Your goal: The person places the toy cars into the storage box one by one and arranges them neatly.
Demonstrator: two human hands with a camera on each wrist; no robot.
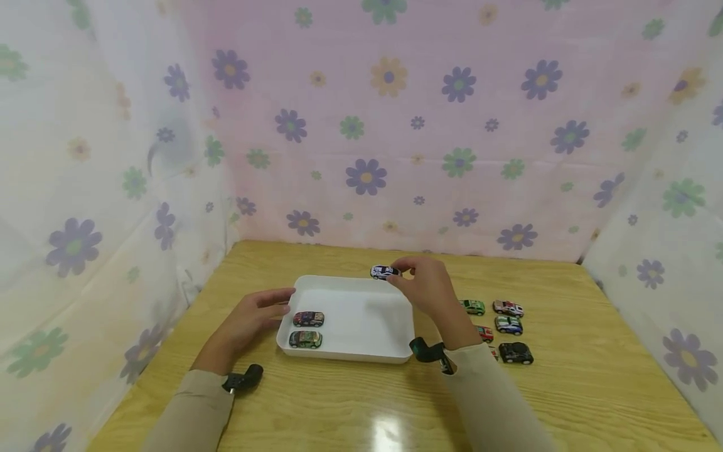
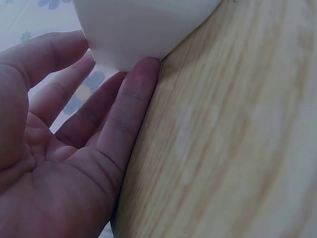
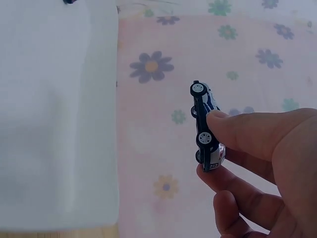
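A white and black toy car (image 1: 385, 272) is pinched between the thumb and fingers of my right hand (image 1: 427, 285). In the right wrist view the toy car (image 3: 203, 124) shows its wheels and dark underside, held up beside the tray wall. My left hand (image 1: 251, 321) touches the left end of the white tray (image 1: 361, 356) with its fingertips. Seen from the left wrist, the fingers (image 2: 124, 119) lie against the tray's outer wall (image 2: 133, 34). Two toy cars, one dark and patterned (image 1: 308, 319), one green and red (image 1: 305, 339), stand in the tray's left part.
Right of the tray, several toy cars stand on the wooden table (image 1: 350, 408), among them a green car (image 1: 472, 307), a white and red car (image 1: 508, 308), a blue and green car (image 1: 509, 325) and a black car (image 1: 516, 353). My right forearm partly hides some. Flowered curtains (image 1: 367, 138) surround the table.
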